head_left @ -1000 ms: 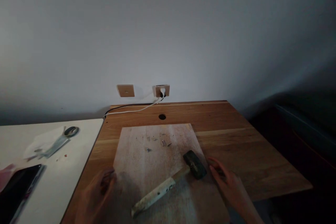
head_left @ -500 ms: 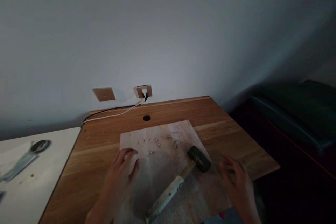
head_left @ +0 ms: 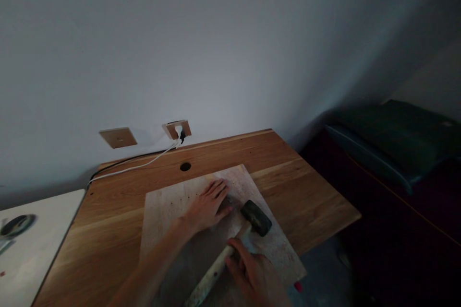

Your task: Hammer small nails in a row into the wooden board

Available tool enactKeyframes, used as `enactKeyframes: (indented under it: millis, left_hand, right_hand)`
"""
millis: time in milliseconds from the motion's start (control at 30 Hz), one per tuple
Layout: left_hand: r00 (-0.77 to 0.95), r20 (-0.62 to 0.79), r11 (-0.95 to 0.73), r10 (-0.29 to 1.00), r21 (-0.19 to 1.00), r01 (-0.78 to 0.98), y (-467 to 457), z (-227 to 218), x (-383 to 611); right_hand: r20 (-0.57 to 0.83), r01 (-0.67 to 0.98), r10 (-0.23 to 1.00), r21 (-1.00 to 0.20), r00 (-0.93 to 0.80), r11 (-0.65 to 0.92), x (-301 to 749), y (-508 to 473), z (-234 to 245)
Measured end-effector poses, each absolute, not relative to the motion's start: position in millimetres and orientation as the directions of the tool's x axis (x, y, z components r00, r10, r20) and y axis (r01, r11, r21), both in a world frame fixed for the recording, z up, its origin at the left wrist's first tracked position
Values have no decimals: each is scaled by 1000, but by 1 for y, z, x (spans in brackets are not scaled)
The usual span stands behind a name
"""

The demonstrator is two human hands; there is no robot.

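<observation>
A pale wooden board lies on a brown wooden desk. On the board rests a hammer with a black head and a worn pale handle. My left hand lies flat on the far part of the board with fingers stretched out, over the spot where small nails lay, just left of the hammer head. My right hand is at the near edge, its fingers curled over the hammer handle.
A white cable runs from a wall socket along the desk's back edge, near a round cable hole. A white table with a roll of tape stands at left. Dark furniture fills the right.
My left hand has reached forward across the board onto the nails. My right hand has come in from the right onto the hammer handle. The view has swung right.
</observation>
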State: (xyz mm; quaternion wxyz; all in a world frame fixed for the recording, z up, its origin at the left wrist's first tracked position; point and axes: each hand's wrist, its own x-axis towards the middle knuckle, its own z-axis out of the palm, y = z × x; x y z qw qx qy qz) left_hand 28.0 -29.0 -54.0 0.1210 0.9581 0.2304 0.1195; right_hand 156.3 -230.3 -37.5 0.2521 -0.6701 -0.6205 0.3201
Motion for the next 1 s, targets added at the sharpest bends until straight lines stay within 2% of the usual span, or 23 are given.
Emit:
enactKeyframes:
  millis: [167,267,333,433,533,633,733,900,1000]
  left_hand:
    - [912,191,-892,363,355,281,-37,-56,45]
    - [906,234,-888,352,388,245,-39,-59,44]
    - [893,270,-887,361,396,239,-41,-58,38]
    - [884,316,-898,345,386,212,-46,-56,28]
    - [870,362,-920,336,325,221,-54,-54,21]
    - [853,367,-918,372,280,280,-60,-50,16]
    - [842,320,-892,435,284,353,-65,-44,5]
    - [816,266,-849,513,294,438,-74,-35,-19]
    - [785,243,-811,570,324,488,-80,-30,-32]
  right_hand:
    - [-138,611,985,-773,104,-172,149,-218,-29]
    - [-128,478,977,-857,171,-195,146,-221,-31]
    - [-148,281,953,-933,266,-224,147,-226,-32]
    - [-260,-162,885,-964,387,-213,147,-235,-28]
    - [-382,-525,821,-842,425,-120,149,-243,-24]
    - [-486,-727,812,-677,323,-116,154,-254,-26]
    - [-535,-744,830,-617,158,-257,162,-261,-29]
    - [-561,-552,812,-733,162,-397,168,-250,-23]
    - [-582,-383,797,-782,163,-493,166,-240,-20]
